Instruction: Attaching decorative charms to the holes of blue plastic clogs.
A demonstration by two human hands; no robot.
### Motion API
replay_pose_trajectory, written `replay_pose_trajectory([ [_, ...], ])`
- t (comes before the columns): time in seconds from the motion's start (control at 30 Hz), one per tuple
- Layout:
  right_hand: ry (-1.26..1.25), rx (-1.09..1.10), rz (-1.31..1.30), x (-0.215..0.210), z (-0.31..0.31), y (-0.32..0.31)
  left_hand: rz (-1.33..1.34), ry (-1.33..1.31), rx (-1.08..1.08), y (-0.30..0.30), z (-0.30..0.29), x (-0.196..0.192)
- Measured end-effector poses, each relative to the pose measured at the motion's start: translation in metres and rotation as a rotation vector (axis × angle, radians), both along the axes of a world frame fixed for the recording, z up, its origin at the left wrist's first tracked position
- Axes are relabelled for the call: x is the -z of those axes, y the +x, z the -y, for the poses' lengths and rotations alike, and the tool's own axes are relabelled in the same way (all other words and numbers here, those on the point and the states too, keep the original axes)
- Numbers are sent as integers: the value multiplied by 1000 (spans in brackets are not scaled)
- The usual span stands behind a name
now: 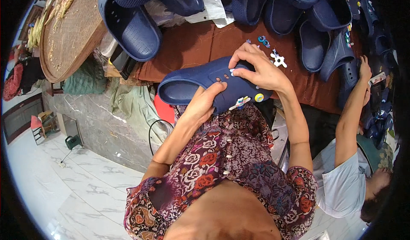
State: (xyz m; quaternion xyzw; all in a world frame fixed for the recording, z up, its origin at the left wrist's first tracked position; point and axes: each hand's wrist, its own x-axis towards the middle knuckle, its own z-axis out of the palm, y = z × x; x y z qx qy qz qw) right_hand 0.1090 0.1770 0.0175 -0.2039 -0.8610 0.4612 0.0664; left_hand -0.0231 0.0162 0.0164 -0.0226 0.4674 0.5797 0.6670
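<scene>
Clog (205,84) of navy foam sits in both my hands above the near edge of the desk (192,48). My left hand (203,105) clasps its side from below; my right hand (258,67) pinches the perforated upper with closed fingertips. Small charms (247,100) already stud its side. Loose charms (278,60) lie on the brown cloth just beyond, with more navy clogs (307,22) piled along the far edge. Another person's hand (364,69) reaches toward the right edge.

I see a counter (200,43) under brown cloth; dark blue clogs (316,22) pile along its far edge, with small shoe charms (278,59) lying loose just before them.
</scene>
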Motion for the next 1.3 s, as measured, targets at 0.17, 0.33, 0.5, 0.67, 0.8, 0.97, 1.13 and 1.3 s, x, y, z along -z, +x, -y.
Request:
replay_pose_trajectory([
  [0.17,-22,2,-77,10,-1,3,39,-35,-2,-4,-3,-3],
  [0.33,-19,48,-155,6,3,10,57,-71,-2,-4,-5,-4],
  [0.5,113,57,-129,2,18,6,10,-130,-50,-2,4,3],
  [0.67,240,140,-131,4,34,3,15,-142,-55,-4,11,3],
  [0.8,139,219,-235,6,28,11,43,-136,-96,-6,16,8],
  [0.97,157,610,-230,10,-9,50,65,-176,-129,-16,22,4],
  [1.13,306,601,59,27,-21,83,60,-180,-130,-19,22,1],
  [1.3,395,504,80,39,-18,81,95,-160,-118,-21,23,8],
])
